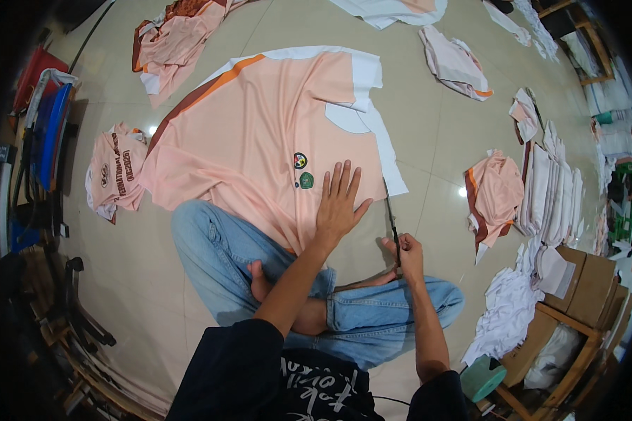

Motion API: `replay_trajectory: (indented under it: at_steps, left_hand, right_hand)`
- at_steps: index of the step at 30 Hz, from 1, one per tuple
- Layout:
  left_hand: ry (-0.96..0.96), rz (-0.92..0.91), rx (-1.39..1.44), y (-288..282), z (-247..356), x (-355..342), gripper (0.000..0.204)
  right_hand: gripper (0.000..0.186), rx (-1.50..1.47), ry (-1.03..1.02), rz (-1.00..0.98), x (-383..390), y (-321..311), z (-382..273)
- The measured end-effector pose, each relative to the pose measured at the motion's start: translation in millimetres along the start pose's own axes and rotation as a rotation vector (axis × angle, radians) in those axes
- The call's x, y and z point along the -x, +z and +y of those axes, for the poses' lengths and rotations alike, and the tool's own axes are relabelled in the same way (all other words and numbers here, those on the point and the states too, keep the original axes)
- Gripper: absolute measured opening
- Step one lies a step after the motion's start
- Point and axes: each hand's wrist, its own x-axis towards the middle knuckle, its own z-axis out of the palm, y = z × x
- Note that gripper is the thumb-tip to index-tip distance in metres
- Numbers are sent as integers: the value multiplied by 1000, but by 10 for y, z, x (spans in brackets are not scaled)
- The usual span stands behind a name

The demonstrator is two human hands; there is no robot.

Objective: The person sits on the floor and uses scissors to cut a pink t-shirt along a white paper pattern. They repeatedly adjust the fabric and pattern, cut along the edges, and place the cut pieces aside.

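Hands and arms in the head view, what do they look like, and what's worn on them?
The left hand and right hand have no gloves, and no ring, watch or bracelet shows. The forearms are uncovered. The dark, nearly black left sleeve and right sleeve look plain; the matching shirt carries pale lettering on its front.

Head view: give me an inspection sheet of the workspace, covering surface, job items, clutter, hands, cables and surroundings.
Surface: glossy tiled floor.
Job items: peach fabric with white edging, spread out; dark scissors at its right edge, cutting contact unclear.
Clutter: peach bundle, stacked white fabric and crumpled white cloth at right.
Hands: left hand flat on the fabric; right hand gripping the scissors.
Cables: thin dark line, upper left, possibly a cable.
Surroundings: cardboard boxes, lower right.
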Motion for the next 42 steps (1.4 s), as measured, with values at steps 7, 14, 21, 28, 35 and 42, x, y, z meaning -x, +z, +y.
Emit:
replay_trajectory:
  at_steps: [7,14,21,28,35,42]
  left_hand:
    - [3,-6,-4,24,7,-9,80]
    - [4,-10,26,38,-19,0,84]
    - [-6,-26,19,38,-13,-6,83]
    - [-14,-37,13,54,-27,-4,84]
    - [-17,-39,60,34,-17,-6,84]
    - [-14,-34,46,25,-24,-9,84]
  right_hand:
    - [41,-110,74,-65,-114,-21,-86]
    - [46,-55,66,-44,-107,61,-158]
    - [44,-87,84,-53,-282,107,-261]
    - [48,-129,102,-83,-306,124,-410]
    - [47,93,21,-9,-516,165,-426]
    - [48,-102,44,-65,-559,205,-575]
